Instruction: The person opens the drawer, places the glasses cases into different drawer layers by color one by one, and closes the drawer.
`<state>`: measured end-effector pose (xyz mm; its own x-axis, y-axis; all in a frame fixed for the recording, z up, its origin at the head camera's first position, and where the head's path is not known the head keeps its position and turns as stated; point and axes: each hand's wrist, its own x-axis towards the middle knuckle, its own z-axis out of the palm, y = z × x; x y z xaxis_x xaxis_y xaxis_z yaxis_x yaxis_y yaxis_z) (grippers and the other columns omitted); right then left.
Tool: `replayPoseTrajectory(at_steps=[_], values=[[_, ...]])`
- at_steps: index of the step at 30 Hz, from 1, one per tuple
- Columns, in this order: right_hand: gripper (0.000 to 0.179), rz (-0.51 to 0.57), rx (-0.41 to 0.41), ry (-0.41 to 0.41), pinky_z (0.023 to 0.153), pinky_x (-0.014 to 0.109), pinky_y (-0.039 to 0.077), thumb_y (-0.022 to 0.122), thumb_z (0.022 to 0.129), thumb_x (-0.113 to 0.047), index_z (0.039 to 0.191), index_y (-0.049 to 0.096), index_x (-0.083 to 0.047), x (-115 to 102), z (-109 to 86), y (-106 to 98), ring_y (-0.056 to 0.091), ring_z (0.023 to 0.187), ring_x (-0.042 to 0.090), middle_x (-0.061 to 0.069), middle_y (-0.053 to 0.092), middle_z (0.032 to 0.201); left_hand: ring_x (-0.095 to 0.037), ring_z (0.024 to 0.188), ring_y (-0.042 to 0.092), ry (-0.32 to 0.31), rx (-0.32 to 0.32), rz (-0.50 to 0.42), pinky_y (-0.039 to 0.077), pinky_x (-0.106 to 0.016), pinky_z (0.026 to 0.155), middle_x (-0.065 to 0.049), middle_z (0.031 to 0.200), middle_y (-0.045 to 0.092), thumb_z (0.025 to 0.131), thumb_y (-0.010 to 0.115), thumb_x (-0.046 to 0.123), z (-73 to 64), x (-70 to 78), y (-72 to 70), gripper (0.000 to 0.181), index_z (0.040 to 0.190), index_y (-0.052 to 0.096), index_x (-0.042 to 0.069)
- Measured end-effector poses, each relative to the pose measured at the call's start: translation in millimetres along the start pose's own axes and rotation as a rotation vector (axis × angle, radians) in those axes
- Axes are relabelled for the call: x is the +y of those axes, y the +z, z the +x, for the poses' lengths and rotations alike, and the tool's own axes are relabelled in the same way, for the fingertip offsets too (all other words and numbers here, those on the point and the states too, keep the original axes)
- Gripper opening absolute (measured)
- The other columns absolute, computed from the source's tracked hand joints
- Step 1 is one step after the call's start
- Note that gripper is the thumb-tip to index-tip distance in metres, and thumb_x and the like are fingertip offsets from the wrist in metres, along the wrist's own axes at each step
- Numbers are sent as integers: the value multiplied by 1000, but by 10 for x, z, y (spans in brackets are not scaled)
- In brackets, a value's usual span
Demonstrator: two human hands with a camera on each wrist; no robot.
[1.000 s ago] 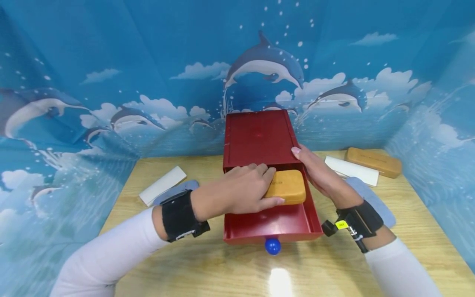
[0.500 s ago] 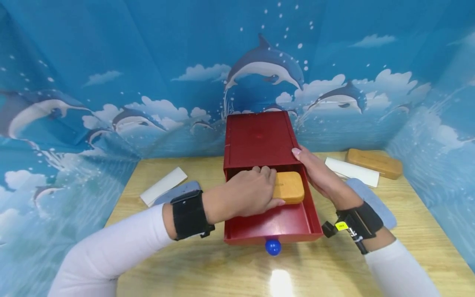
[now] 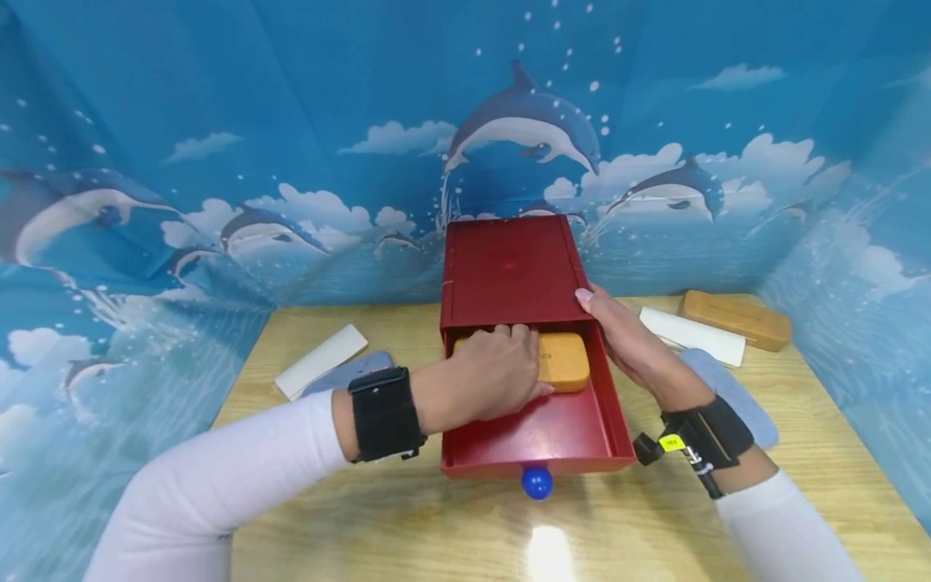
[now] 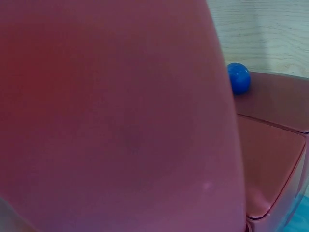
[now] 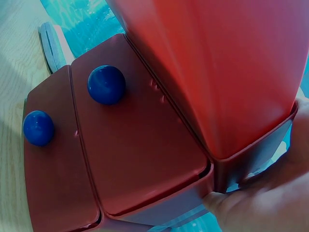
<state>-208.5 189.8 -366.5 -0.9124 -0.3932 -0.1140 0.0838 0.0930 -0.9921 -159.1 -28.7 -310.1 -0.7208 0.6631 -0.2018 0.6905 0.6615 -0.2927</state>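
Observation:
My left hand [image 3: 494, 373] reaches into the pulled-out top drawer [image 3: 534, 432] of a red drawer cabinet [image 3: 509, 263] and grips a tan glasses case [image 3: 566, 362]. The hand covers much of the case, whose right end shows. My right hand [image 3: 636, 343] rests against the cabinet's right side, its thumb at the top edge; its other fingers are mostly hidden. In the right wrist view, part of the right hand [image 5: 270, 193] touches the cabinet's side beside the drawers. The drawer's red underside [image 4: 125, 116] fills most of the left wrist view.
A blue knob [image 3: 537, 483] sticks out from the drawer front; two lower drawers carry blue knobs [image 5: 106, 85]. White [image 3: 322, 361] and blue-grey [image 3: 345, 374] cases lie at left. At right are white [image 3: 692, 336], tan [image 3: 736, 320] and blue-grey [image 3: 730, 396] cases. A dolphin-printed curtain [image 3: 327, 121] surrounds the table.
My left hand has moved slightly further into the drawer, and the tan glasses case has shifted left and back with it. The right hand has stayed at the cabinet's side.

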Motion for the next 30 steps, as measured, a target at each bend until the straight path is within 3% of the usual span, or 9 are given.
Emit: replayPoseTrajectory(at_steps=[7,17,25,30], values=[[71,-8,1,-5,104,16,44,32,111,-51,168,8,-17,27,6,-23,39,143,23,14,29,166,-20,92,62,-3,8,71,63,-34,82,-10,112,65,106,40,61,15,32,-7,77,153,46,0],[70,-30,-5,-9,104,20,45,31,110,-53,167,12,-19,19,1,-27,41,141,24,13,31,164,-17,81,62,4,23,161,64,-30,79,-7,100,64,107,39,58,7,52,-29,65,138,58,4],[68,-33,-6,-17,103,19,47,31,111,-52,167,14,-18,16,8,-27,45,135,20,14,33,162,-17,82,63,-14,23,135,63,-31,80,-6,100,64,107,37,58,10,53,-12,65,136,58,5],[68,-27,-5,-15,102,20,48,31,111,-52,166,16,-16,29,16,-15,48,131,17,14,35,160,-19,94,67,-44,18,77,62,-33,90,-8,112,66,105,42,60,-20,69,-17,70,145,52,4]])
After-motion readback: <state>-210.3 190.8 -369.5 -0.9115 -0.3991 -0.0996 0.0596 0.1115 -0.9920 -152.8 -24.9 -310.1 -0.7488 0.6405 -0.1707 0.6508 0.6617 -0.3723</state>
